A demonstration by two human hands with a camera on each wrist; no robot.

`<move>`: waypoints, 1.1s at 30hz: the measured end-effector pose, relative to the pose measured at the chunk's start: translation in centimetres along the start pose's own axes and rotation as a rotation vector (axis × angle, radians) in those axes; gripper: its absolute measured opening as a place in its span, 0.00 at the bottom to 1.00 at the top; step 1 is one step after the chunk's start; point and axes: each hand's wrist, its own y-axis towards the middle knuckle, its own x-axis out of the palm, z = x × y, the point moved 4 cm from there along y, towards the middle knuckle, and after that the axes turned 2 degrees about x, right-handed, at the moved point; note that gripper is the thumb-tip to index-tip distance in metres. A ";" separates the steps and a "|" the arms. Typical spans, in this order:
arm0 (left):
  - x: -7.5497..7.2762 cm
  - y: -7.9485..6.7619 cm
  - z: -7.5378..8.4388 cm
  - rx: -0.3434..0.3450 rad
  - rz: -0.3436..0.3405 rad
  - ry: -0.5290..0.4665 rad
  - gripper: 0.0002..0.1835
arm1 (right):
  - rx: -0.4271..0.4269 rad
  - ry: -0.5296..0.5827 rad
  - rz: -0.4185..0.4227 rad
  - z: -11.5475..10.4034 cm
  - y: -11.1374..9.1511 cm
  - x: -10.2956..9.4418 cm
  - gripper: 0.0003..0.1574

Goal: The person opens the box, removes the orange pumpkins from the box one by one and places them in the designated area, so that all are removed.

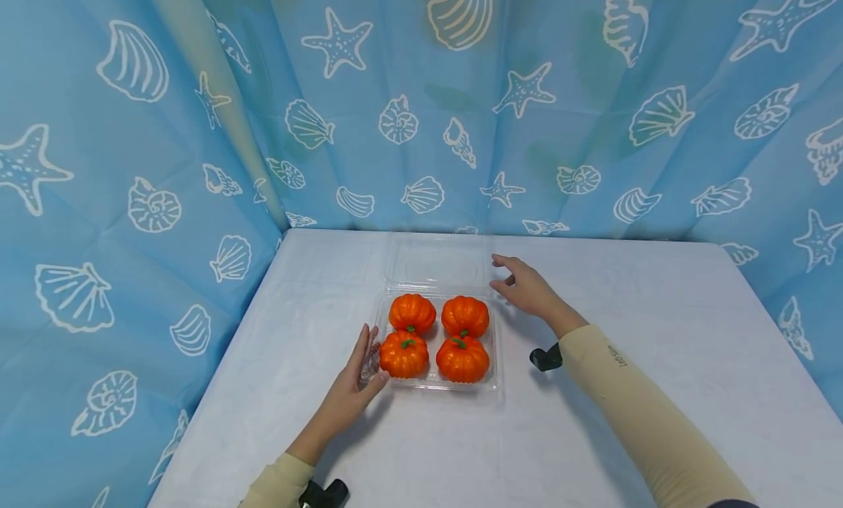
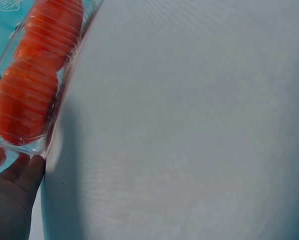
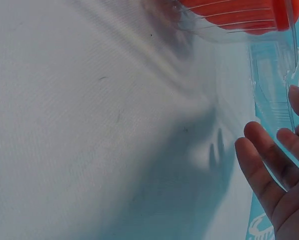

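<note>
A clear plastic clamshell box [image 1: 433, 383] sits on the table with its lid [image 1: 436, 263] laid back behind it. Several small orange pumpkins [image 1: 463, 359] with green stems stand inside, in two rows. At the box's left side my left hand [image 1: 349, 387] touches the wall with extended fingers, the thumb by the front corner. The left wrist view shows those fingertips [image 2: 37, 161] against the box's end. My right hand [image 1: 527, 287] is beside the lid's right edge, fingers loosely spread. In the right wrist view nothing is gripped by it; whether a fingertip touches the lid I cannot tell.
A white cloth [image 1: 626, 288] covers the table. Blue curtains [image 1: 369, 127] with white shell and starfish prints hang at the back and sides. Dark camera mounts [image 1: 546, 358] are strapped to both wrists.
</note>
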 end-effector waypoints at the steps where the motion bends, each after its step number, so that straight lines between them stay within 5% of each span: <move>1: 0.0 0.0 0.0 0.005 0.001 0.005 0.48 | 0.005 0.001 -0.003 0.1 0.0 0.0 0.41; 15: 0.2 -0.1 -0.2 0.000 0.018 0.037 0.53 | 0.023 0.025 -0.037 0.9 -0.1 0.6 0.35; 33: 0.2 0.1 -0.4 -0.001 0.015 0.047 0.53 | -0.054 0.018 0.111 0.0 -1.5 -0.9 0.24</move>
